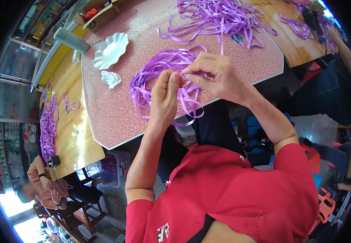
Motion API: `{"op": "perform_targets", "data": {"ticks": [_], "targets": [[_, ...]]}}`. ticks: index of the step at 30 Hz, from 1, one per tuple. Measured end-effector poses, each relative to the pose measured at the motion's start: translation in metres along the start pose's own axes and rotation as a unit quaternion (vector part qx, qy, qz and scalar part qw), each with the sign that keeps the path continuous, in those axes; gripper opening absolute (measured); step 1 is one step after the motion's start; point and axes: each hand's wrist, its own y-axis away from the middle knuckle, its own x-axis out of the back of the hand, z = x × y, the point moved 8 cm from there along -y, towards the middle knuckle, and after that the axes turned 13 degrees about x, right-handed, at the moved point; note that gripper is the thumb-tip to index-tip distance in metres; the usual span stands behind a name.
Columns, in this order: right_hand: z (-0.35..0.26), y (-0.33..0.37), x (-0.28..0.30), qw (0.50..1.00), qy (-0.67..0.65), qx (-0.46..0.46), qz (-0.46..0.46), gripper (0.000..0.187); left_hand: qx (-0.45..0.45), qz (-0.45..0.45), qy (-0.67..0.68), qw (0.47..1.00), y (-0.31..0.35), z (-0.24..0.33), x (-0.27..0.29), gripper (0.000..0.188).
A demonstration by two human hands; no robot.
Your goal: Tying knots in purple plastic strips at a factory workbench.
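Note:
Over the near edge of the pink table, both my hands meet at the fingertips on a thin purple ribbon. My left hand (166, 95) pinches it between thumb and bent fingers. Close beside it, my right hand (216, 77) has thumb and forefinger pressed together on the ribbon too. The exact spot between the fingertips is small and partly hidden. A loose heap of purple ribbon (151, 77) lies under and behind my hands, with a few loops hanging past the table edge. Farther back, a bigger tangle of purple ribbons (220, 20) spreads across the tabletop.
On the pink table (110, 109) are a white scalloped dish (111, 50) and a crumpled white tissue (110, 79). A grey-green bottle (71, 40) and an open cardboard box (98, 17) stand at the far left. More ribbon (49, 129) covers the wooden table, where a seated person (48, 184) handles ribbon.

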Motion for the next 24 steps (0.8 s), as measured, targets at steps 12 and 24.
{"op": "perform_targets", "data": {"ticks": [12,24], "targets": [[0.034,0.007,0.002,0.933,-0.263,-0.23,0.084,0.015,0.065,-0.104,0.276,0.953,0.015,-0.005,-0.001,0.008],[0.037,0.032,-0.029,0.891,-0.314,-0.306,0.116,0.019,-0.23,0.156,-0.153,0.948,0.02,0.034,0.012,0.013]]}}
